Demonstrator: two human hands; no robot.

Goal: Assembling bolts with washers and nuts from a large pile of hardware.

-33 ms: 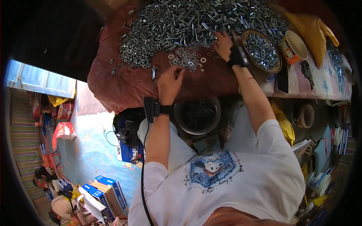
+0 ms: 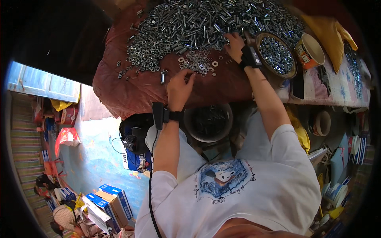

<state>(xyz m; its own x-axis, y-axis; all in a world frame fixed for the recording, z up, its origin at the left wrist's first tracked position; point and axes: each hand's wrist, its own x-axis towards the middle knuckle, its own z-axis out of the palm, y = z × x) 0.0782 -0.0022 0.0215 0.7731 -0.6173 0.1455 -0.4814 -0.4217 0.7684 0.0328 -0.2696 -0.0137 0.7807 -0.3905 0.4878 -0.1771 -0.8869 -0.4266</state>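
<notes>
My left hand (image 2: 179, 90) rests on the dark red padded cloth (image 2: 131, 93), beside a small heap of flat washers (image 2: 197, 61). Its fingers are curled toward the thumb; whatever is between them is hidden. One bolt with a nut on it (image 2: 162, 77) stands just left of that hand. At the near edge of a large pile of metal bolts (image 2: 206, 27), my right hand (image 2: 235, 47) has its fingers bent together, and I cannot make out what they hold. Loose nuts (image 2: 147, 53) spread along the pile's left side. A round bowl (image 2: 294, 70) full of nuts stands right of my right hand.
Right of the bowl are a paper tub (image 2: 310, 51) and a yellow bag (image 2: 327, 37). A dark basin (image 2: 229, 129) holding bolts sits below the table edge between my knees. Cardboard boxes (image 2: 105, 202) and a person (image 2: 65, 218) are at lower left. A cable runs along my left arm.
</notes>
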